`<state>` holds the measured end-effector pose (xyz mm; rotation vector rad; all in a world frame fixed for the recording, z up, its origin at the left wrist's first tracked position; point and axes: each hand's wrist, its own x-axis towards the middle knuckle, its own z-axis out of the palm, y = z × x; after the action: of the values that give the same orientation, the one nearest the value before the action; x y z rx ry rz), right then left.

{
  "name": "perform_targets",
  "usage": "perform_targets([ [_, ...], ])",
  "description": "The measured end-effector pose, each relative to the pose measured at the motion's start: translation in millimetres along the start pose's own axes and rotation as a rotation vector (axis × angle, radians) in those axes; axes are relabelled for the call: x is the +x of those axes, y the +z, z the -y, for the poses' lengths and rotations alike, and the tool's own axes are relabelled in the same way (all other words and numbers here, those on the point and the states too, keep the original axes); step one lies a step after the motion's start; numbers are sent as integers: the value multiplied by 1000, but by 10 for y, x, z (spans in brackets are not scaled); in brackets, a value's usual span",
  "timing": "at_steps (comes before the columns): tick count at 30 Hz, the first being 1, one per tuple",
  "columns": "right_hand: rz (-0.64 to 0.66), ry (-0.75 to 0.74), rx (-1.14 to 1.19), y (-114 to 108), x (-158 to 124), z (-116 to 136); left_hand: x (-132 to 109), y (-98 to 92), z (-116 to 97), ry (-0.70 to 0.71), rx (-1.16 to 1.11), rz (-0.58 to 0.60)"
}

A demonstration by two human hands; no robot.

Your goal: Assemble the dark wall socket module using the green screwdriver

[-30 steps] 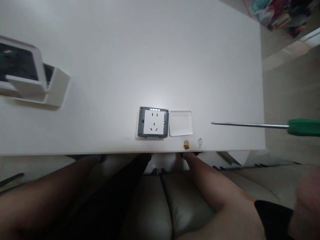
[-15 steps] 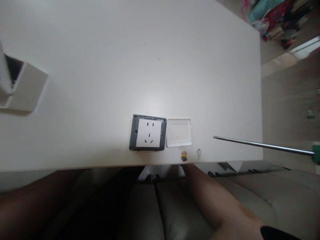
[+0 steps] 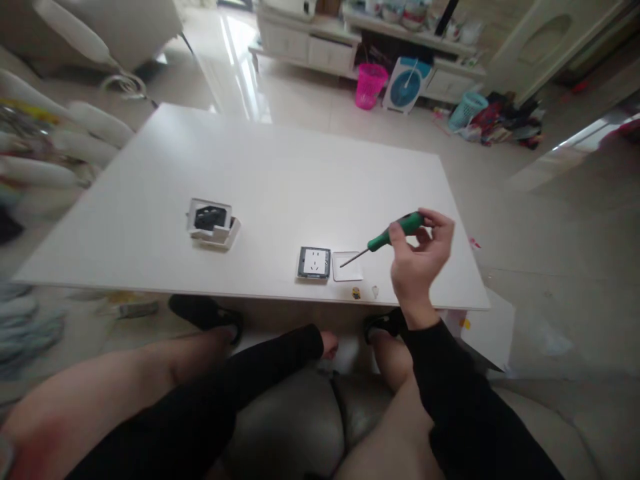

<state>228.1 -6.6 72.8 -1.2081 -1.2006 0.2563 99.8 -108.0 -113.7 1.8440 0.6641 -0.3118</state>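
Observation:
My right hand [image 3: 421, 260] is closed round the green handle of a screwdriver [image 3: 381, 240], above the right part of the white table. The metal shaft slants down to the left, its tip over a white cover frame [image 3: 352, 273]. Just left of that frame lies a wall socket [image 3: 315, 261] in a dark grey mount, its white face up. Below the table's front edge is my left hand [image 3: 329, 345], partly covered by its black sleeve; its fingers are too hidden to judge.
On the table's left part, a white box [image 3: 227, 238] carries another frame with dark parts inside. Two small stickers [image 3: 356, 293] are by the front edge. Beyond the table are a pink basket [image 3: 371, 85], a blue fan [image 3: 406, 85] and white chairs [image 3: 75, 143].
The view has lifted and widened, bringing the room and both hands into sight. The screwdriver now points down-left, its tip nearer the socket and frame.

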Motion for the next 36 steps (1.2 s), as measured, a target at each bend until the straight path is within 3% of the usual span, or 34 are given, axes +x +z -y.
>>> perform_targets([
  [2,4,26,-7,58,-30,-53,-137,-163,-153,-27,78,32],
  [4,4,36,5,91,-56,-75,-361,-451,-311,3,133,-30],
  [6,-20,47,16,117,-76,-85,-677,-834,-439,67,148,-210],
  [9,-69,119,58,182,-100,-107,-1182,-1406,-495,-17,94,-575],
  [11,-97,196,120,243,-112,-123,-1404,-1676,-426,-102,36,-816],
  [13,-119,274,194,310,-116,-133,-1474,-1825,-309,-168,13,-946],
  [16,-136,346,270,407,-97,-141,-1362,-1900,-156,-175,6,-1028],
  [21,-133,341,250,584,-27,-172,-1159,-1993,-70,-224,-1,-1058],
  [26,-116,311,232,684,-9,-178,-1257,-2054,-37,-270,-11,-1085],
  [36,-117,358,293,641,-58,-89,-1436,-1971,-21,-305,58,-1124],
])
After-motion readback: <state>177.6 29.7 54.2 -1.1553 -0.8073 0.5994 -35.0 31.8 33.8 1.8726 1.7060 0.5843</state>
